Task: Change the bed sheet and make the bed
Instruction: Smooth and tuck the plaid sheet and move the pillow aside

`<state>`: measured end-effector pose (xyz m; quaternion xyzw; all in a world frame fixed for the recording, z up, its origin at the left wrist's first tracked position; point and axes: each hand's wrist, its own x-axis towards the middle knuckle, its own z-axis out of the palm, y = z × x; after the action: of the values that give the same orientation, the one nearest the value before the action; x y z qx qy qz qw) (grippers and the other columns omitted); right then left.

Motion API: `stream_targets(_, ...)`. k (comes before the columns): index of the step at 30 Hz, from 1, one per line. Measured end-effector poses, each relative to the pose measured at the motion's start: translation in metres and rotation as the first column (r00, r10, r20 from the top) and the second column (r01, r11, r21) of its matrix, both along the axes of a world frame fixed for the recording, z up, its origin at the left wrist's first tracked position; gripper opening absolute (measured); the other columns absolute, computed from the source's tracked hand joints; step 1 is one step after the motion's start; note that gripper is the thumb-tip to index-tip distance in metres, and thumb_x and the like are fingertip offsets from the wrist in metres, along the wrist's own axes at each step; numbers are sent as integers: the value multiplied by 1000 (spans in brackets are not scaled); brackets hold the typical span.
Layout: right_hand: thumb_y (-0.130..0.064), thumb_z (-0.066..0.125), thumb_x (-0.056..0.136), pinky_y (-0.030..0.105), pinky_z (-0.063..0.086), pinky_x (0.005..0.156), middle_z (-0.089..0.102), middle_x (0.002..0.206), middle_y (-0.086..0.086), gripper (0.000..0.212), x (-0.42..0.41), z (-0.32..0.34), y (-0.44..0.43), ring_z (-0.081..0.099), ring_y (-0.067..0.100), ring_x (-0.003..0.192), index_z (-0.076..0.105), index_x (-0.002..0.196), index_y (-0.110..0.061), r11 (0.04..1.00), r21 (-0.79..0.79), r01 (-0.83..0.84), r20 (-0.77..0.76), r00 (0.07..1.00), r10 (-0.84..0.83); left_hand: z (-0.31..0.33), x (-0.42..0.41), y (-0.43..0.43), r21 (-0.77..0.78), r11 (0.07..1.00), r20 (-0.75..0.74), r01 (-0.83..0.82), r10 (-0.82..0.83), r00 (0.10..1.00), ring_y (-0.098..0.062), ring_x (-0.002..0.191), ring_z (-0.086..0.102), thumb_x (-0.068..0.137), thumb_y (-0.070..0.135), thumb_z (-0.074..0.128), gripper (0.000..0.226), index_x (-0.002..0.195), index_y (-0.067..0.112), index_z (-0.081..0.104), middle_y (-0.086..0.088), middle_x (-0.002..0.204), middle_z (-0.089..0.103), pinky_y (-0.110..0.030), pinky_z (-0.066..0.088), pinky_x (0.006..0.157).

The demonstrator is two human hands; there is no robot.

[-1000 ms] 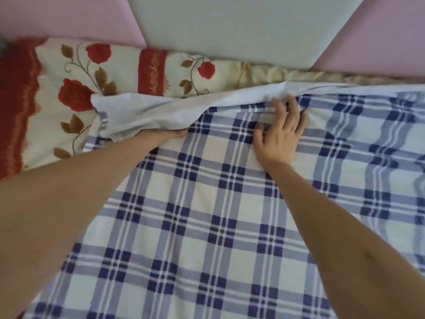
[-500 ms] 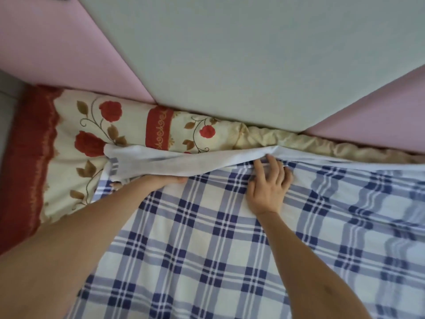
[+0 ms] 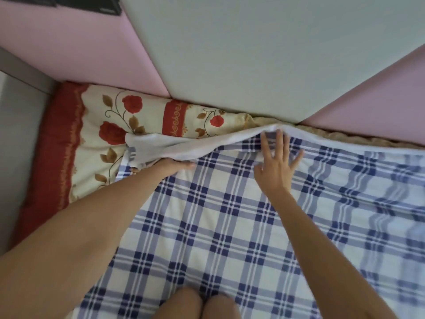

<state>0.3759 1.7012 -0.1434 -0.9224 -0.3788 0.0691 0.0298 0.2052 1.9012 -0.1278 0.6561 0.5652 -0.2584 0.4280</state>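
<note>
My left arm point(image 3: 92, 215) reaches forward, and my left hand point(image 3: 178, 165) lies on its edge, thumb straight, fingers hidden from me. My right arm point(image 3: 322, 238) stretches out beside it; my right hand point(image 3: 278, 163) is palm down, fingers straight and spread wide. My knees point(image 3: 197, 302) show below.

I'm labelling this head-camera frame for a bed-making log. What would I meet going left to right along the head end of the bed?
red border → rose-print sheet → left hand → right hand → rippled right part of the checked sheet
</note>
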Motion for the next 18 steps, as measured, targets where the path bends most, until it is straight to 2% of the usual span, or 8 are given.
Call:
stream_targets(3,-18,53,88,50,-3,117,-14,159,7,86,34,30,10,-9,25,147,-1,153,-28,989,-125,-84,-5,996,84,27,-8,2,175,978,169,115,-145,975,-32,126,46,97,39,48,51,142,13,42,-16,137,51,-37,35,103)
stream_targets(5,-9,54,85,48,10,117,-6,160,13,86,39,38,15,3,30,147,4,153,-26,979,-174,-103,-6,995,104,42,-11,18,393,902,241,182,-292,926,-31,124,47,97,34,49,49,137,5,47,-15,132,55,-31,31,102)
stream_targets(9,4,62,71,45,47,85,55,120,20,68,11,43,20,57,37,99,45,134,-15,991,127,-39,50,998,33,57,13,60,423,877,554,-228,-51,831,-27,137,28,94,23,56,66,144,-1,21,-19,148,28,-31,24,110)
stream_targets(12,-15,59,89,39,48,76,61,102,6,36,-6,50,40,59,25,87,48,123,-13,959,202,198,-334,935,-122,48,24,82,359,856,600,-372,94,794,-29,138,29,93,16,53,66,147,1,18,-18,150,28,-33,25,113)
stream_targets(13,-26,61,91,36,48,71,61,96,2,34,-9,49,47,60,20,83,49,120,-13,908,166,385,-486,833,-264,45,23,83,374,859,560,-350,92,823,-32,135,33,92,17,55,65,145,0,22,-20,146,32,-36,29,111)
stream_targets(15,-42,67,86,31,47,63,63,92,1,43,-6,52,62,61,15,77,52,112,-11,568,15,823,-842,317,-437,37,21,74,421,871,479,-252,22,878,-34,133,32,88,21,61,71,144,-1,23,-22,144,32,-40,30,110)
stream_targets(16,-45,68,84,29,48,61,65,95,3,46,0,55,68,64,15,79,53,111,-11,384,-113,916,-935,32,-352,33,22,68,433,879,471,-200,-31,881,-34,133,31,87,24,63,72,143,0,26,-21,144,33,-41,29,110)
stream_targets(18,-47,66,84,26,49,61,64,100,6,46,16,57,76,64,17,88,53,112,-13,293,-239,926,-964,-191,-183,33,27,59,346,913,537,-217,-3,843,-29,126,41,83,30,64,65,136,2,39,-15,133,47,-34,37,102)
